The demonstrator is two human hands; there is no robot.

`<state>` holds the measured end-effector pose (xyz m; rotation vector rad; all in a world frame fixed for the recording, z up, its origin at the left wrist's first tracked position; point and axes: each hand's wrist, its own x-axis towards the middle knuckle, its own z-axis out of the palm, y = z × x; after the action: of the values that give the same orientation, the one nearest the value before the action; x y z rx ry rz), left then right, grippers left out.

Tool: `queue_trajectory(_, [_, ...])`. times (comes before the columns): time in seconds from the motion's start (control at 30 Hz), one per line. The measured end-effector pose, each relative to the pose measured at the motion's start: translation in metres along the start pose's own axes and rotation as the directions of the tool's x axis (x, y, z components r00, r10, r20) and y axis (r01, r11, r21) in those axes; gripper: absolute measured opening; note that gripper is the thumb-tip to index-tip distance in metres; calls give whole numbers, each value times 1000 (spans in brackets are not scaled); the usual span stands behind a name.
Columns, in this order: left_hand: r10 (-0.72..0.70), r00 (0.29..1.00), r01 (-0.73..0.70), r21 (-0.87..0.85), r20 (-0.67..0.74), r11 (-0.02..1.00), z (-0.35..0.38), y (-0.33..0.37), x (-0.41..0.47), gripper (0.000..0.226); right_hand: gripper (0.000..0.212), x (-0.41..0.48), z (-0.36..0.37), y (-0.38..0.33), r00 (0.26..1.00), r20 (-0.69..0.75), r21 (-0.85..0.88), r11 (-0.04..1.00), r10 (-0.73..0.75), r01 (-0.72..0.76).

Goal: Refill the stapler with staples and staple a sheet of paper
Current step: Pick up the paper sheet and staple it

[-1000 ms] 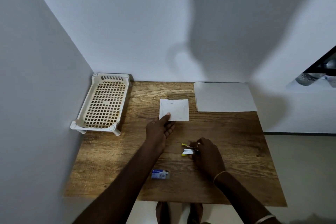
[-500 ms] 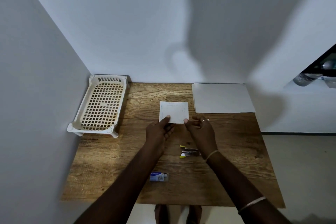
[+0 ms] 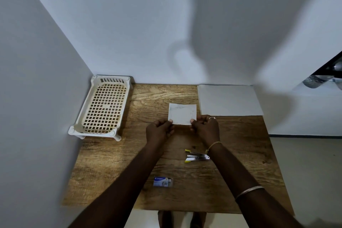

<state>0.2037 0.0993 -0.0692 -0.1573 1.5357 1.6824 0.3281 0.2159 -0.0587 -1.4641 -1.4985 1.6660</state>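
At the middle of the brown wooden table (image 3: pixel 111 163), I see the small square white sheet of paper (image 3: pixel 182 114) held by both hands. The left hand (image 3: pixel 159 130) pinches its near left corner, thumb on top, and the right hand (image 3: pixel 206 127) pinches its near right corner the same way. The sheet's edges sit roughly square to the table's edges; I cannot tell whether it is lifted off the wood. Nearer me, just beside the right wrist, the silver metal stapler with yellow tips (image 3: pixel 197 156) lies splayed open, its long axis running left to right, hinge at the right, yellow ends pointing left. The small blue and white staple box (image 3: pixel 162 181) lies closer still, well apart from both hands. One second ago the right hand was on the stapler and only the left touched the sheet; the right has since let go and crossed to the paper, while the stapler stays put
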Motion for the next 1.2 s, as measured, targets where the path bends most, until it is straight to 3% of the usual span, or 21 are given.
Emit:
queue_trajectory(0.2, [75, 996, -63, 209, -48, 976, -6, -15, 4, 21, 17, 3, -1, 13, 996, -16, 18, 996, 88, -88])
queue_trajectory(0.33, [272, 962, -219, 528, -25, 821, -16, -26, 4, 16, 18, 1, 0, 22, 990, -55, 11, 992, 128, -128])
queue_trajectory(0.47, [318, 948, -239, 646, -6, 725, -21, -29, 2, 21, 19, -2, 2, 29, 987, -54, -51, 987, 150, -153])
queue_trajectory(0.9, [360, 933, -236, 788, 20, 568, -21, -36, 2, 14, 22, -1, 1, 39, 992, -78, -296, 948, 99, -118])
queue_trajectory(1.2, [351, 932, -262, 846, 96, 464, -22, -38, 2, 19, 27, -1, -2, 36, 1000, -12, -474, 880, 26, -28])
